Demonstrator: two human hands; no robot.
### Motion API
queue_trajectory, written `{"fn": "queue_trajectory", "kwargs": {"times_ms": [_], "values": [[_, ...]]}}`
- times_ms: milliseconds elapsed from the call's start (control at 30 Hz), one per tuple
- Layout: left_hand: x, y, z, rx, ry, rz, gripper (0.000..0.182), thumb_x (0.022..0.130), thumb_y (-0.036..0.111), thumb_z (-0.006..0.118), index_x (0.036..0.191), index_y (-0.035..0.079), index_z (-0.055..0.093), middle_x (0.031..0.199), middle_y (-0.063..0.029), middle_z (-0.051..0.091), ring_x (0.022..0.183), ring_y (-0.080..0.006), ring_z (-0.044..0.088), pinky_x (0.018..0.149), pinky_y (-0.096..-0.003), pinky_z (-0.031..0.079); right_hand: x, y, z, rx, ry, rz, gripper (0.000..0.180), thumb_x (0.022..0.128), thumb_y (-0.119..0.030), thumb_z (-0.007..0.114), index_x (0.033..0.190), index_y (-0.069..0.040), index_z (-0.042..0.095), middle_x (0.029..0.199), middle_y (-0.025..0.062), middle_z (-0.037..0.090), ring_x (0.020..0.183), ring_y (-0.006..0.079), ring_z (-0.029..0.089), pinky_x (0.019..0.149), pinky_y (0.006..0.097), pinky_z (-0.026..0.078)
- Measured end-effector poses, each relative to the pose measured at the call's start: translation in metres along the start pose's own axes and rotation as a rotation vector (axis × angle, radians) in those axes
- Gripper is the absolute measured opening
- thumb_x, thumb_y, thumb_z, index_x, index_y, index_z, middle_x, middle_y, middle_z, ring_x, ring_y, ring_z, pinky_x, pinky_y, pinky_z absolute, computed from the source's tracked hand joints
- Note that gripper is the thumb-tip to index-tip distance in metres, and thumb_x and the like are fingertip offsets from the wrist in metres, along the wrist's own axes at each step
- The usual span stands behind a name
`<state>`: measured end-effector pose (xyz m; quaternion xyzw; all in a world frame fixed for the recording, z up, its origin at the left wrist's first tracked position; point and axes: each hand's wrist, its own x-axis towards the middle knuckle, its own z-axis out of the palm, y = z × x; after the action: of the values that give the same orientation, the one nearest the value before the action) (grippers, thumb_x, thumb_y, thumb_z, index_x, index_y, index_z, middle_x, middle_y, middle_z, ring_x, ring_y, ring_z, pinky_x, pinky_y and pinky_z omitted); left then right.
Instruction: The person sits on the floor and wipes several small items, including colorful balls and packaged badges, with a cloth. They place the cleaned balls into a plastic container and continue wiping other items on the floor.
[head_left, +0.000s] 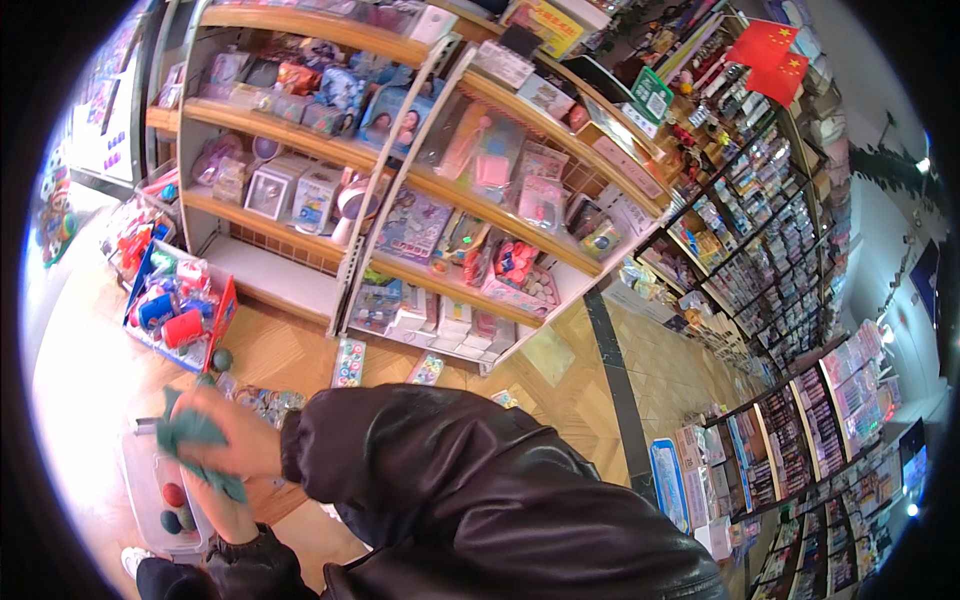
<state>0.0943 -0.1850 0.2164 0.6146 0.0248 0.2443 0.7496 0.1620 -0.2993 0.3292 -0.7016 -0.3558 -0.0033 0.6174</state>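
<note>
Both hands are together at the lower left, blurred, around a green cloth (196, 431). My right hand (244, 435), at the end of a dark leather-like sleeve, is closed on the cloth from above. My left hand (225, 510) is below it with cloth against its fingers, which are largely hidden. What lies inside the cloth cannot be seen. Just under the hands stands a clear plastic bin (142, 495) holding a red ball (173, 494) and dark balls (171, 522).
Shelves with wooden edges (300, 142) full of packaged toys stand ahead. An open box (217, 330) of can-shaped items and a dark ball (222, 360) are on the floor, with flat packs (349, 363) by the shelf base. A white shoe (135, 561) is beside the bin.
</note>
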Motion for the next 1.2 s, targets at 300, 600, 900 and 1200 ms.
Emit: {"fn": "queue_trajectory", "kwargs": {"times_ms": [300,600,900,1200], "values": [[0.014,0.053,0.034,0.581,0.098,0.142,0.069,0.057,0.005,0.081,0.12,0.004,0.053,0.11,-0.0183,0.057,0.102,-0.0368,0.057,0.089,-0.0412,0.046,0.019,0.0,-0.035,0.795,0.021,0.476,0.054,0.102,-0.05,0.034,0.127,-0.006,0.052,0.114,0.008,0.064,0.101,0.0167,0.063,0.092,0.0317,0.05],[0.01,0.041,0.024,0.595,0.183,0.135,0.027,0.074,0.017,0.069,0.097,0.009,0.057,0.091,-0.012,0.06,0.077,-0.0367,0.063,0.06,-0.0451,0.05,-0.003,0.012,-0.013,0.113,-0.378,0.327,0.049,0.087,-0.017,0.07,0.13,-0.008,0.049,0.119,0.005,0.058,0.109,0.0139,0.056,0.094,0.0303,0.046],[0.005,0.038,0.02,0.667,0.039,0.052,0.047,0.064,0.029,0.08,0.09,0.003,0.051,0.082,-0.0165,0.06,0.073,-0.0377,0.062,0.064,-0.043,0.051,-0.003,0.034,-0.004,-0.018,-0.175,0.48,0.024,0.091,-0.022,0.068,0.105,-0.004,0.061,0.092,0.0006,0.063,0.082,0.0091,0.058,0.073,0.0255,0.048],[0.01,-0.056,-0.023,0.108,0.428,-0.262,0.051,0.069,0.029,0.084,0.101,0.002,0.056,0.088,-0.0115,0.064,0.073,-0.0217,0.064,0.066,-0.0337,0.051,0.038,0.054,-0.031,0.131,-0.025,0.624,0.023,0.089,-0.016,0.069,0.105,-0.005,0.058,0.082,0.0042,0.067,0.062,0.0093,0.061,0.054,0.0242,0.044]]}}
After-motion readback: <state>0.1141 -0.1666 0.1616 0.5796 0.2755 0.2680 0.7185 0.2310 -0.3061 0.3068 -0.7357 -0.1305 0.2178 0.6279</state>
